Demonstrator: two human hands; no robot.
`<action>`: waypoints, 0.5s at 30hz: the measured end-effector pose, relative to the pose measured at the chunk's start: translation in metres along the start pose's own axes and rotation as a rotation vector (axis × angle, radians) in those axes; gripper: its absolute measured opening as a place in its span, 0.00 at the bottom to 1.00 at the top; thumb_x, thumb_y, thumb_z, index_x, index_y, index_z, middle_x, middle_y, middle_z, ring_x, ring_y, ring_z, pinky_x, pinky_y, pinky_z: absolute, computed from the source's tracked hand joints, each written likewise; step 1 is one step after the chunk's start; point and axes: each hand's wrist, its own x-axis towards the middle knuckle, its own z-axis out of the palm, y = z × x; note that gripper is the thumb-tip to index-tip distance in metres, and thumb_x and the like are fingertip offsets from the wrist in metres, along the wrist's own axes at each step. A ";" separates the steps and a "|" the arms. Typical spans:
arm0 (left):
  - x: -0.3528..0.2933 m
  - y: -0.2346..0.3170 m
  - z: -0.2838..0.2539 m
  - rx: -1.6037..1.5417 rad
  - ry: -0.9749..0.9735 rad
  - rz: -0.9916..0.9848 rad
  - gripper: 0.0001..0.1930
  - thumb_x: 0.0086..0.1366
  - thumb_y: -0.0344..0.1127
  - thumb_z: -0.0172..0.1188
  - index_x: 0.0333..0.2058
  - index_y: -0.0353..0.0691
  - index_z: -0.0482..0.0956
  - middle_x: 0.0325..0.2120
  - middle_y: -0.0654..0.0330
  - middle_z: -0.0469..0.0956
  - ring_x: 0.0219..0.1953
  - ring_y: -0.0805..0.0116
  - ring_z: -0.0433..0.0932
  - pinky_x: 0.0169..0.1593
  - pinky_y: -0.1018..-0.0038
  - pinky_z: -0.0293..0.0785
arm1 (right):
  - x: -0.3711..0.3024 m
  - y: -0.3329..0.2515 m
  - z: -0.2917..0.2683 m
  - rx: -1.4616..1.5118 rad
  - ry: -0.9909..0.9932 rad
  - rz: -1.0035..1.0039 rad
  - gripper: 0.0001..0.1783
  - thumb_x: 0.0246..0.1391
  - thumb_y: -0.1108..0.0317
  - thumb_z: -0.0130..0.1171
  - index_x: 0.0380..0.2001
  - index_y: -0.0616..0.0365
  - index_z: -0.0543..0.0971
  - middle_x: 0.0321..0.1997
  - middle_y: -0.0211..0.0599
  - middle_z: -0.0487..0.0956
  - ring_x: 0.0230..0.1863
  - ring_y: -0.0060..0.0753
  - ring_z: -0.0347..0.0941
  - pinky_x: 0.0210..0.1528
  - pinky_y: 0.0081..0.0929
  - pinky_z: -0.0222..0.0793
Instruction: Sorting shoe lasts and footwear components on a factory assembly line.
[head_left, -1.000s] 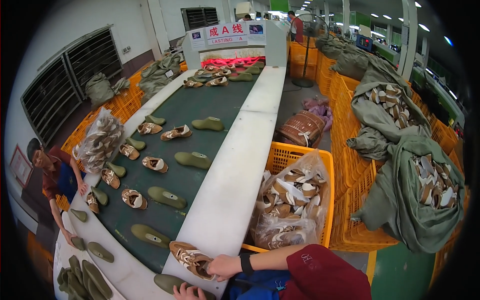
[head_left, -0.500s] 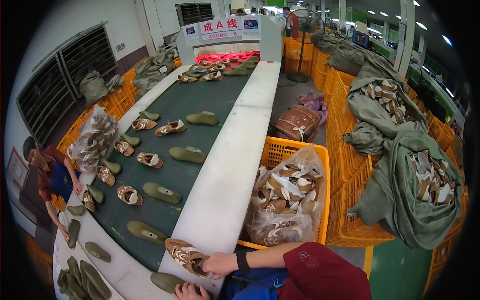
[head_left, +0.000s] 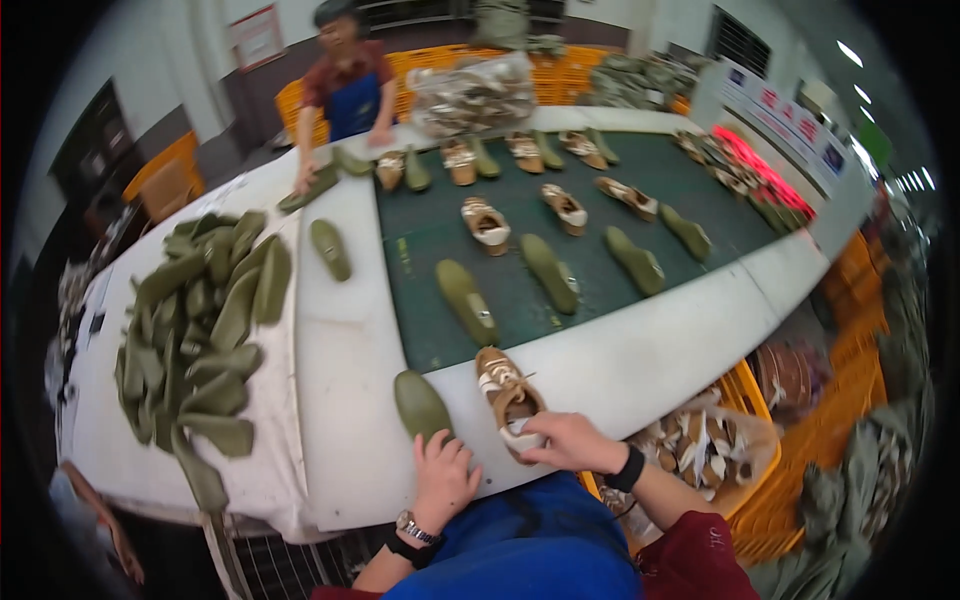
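A brown and white sneaker rests on the white table edge, its toe pointing away from me. My right hand grips the back of its opening, fingertips at the heel and collar. To its left lies a green shoe last. My left hand has its fingers over the near end of that last; the fingertips are partly hidden. Ahead, on the dark green conveyor belt, rows of green lasts and brown and white sneakers are laid out.
A heap of green lasts covers the left of the white table. Across the belt stands a co-worker, one hand on a last. At right are an orange crate with bagged sneakers and a red-lit machine opening.
My view has swung left, bringing the heap of lasts and the co-worker into fuller view. My right hand stays on the sneaker and my left hand on the last.
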 end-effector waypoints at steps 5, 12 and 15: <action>-0.006 0.002 -0.002 -0.034 -0.015 -0.005 0.11 0.48 0.39 0.64 0.29 0.40 0.78 0.39 0.58 0.75 0.52 0.53 0.66 0.58 0.43 0.52 | 0.089 -0.021 -0.039 -0.063 -0.093 -0.066 0.20 0.43 0.56 0.65 0.39 0.52 0.76 0.32 0.42 0.77 0.34 0.43 0.76 0.35 0.36 0.70; -0.005 0.006 -0.003 -0.091 -0.017 -0.011 0.12 0.47 0.40 0.64 0.29 0.41 0.78 0.39 0.58 0.75 0.51 0.54 0.67 0.56 0.42 0.54 | 0.256 0.013 -0.010 -0.176 -0.124 -0.016 0.21 0.42 0.58 0.63 0.41 0.55 0.77 0.39 0.46 0.79 0.42 0.48 0.75 0.45 0.39 0.71; -0.006 0.004 0.000 -0.116 -0.012 -0.010 0.12 0.47 0.41 0.65 0.29 0.41 0.77 0.39 0.59 0.75 0.51 0.54 0.68 0.55 0.41 0.54 | 0.309 0.039 0.023 -0.221 -0.066 0.000 0.21 0.41 0.58 0.64 0.40 0.55 0.77 0.39 0.45 0.80 0.43 0.49 0.75 0.46 0.39 0.71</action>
